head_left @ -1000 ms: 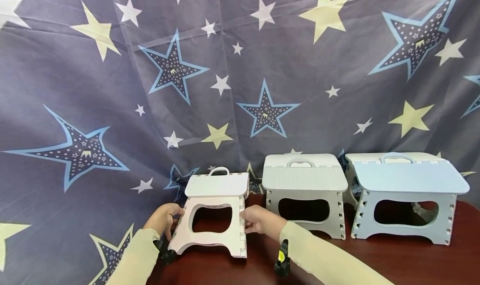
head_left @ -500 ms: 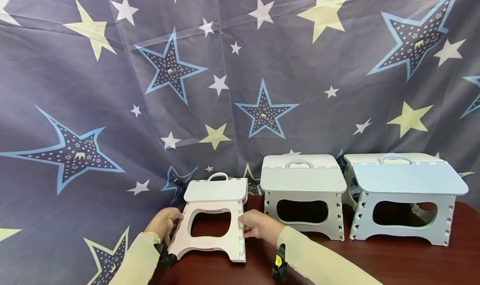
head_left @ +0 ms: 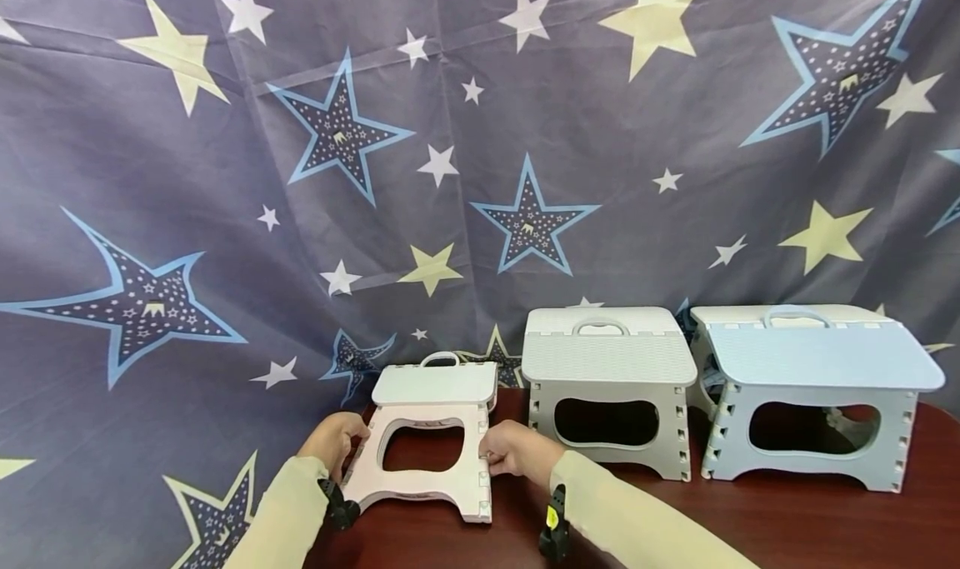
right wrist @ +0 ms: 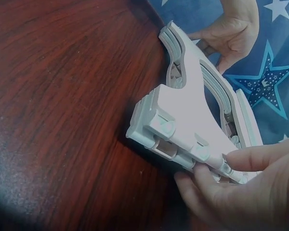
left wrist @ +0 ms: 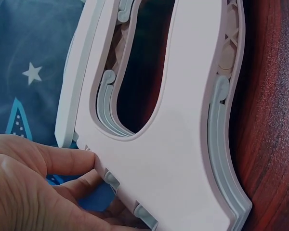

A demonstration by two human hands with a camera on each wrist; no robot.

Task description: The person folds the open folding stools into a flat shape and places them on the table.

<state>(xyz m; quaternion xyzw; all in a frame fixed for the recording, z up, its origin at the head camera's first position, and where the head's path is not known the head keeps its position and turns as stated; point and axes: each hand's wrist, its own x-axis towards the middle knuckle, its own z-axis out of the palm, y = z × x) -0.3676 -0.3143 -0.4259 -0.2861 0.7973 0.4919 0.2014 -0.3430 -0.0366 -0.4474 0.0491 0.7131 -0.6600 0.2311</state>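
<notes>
A pale pink folding step stool [head_left: 475,436] with a white top panel and a carry handle lies folded and leaning back on the table, in the head view left of centre. My left hand [head_left: 333,442] grips its left side edge; in the left wrist view the thumb rests on the front face and the other fingers reach behind the hinged edge. On the opposite side my right hand [head_left: 517,451] pinches the hinged leg edge, with thumb above and fingers beneath in the right wrist view. Grey-green inner leg parts [left wrist: 219,139] sit folded inside the pink frame.
To the right stand a grey-white folding stool [head_left: 607,361] and a light blue folding stool [head_left: 817,356], both unfolded upright. The dark red wooden table [head_left: 570,519] has a rounded right edge. A star-patterned curtain [head_left: 420,219] hangs right behind.
The pink stool's top and handle have sunk lower and its frame looks flatter. Both hands have kept their hold on its sides. The two other stools have not moved.
</notes>
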